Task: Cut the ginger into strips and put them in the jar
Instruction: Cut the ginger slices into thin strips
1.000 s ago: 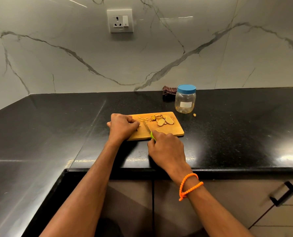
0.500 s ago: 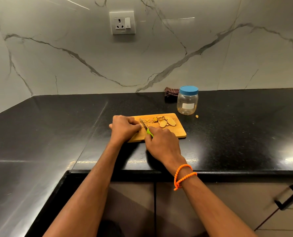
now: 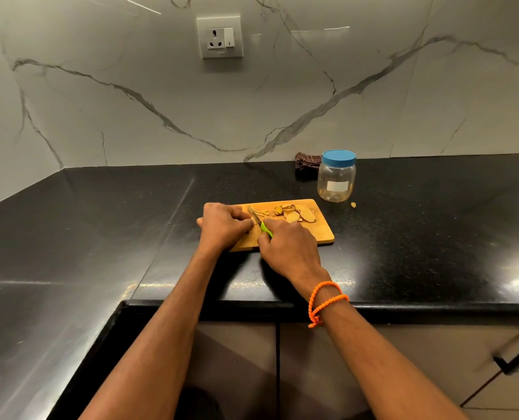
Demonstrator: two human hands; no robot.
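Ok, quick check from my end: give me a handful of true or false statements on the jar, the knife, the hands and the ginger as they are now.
1. The jar has its blue lid on. True.
2. The right hand holds the green-handled knife. True.
3. The jar stands on the cutting board. False: it stands on the black counter, behind the board's far right corner.
4. The ginger slices lie on the far right part of the board. True.
5. The left hand is off the board, flat on the counter. False: it is curled at the board's left end, beside the blade.
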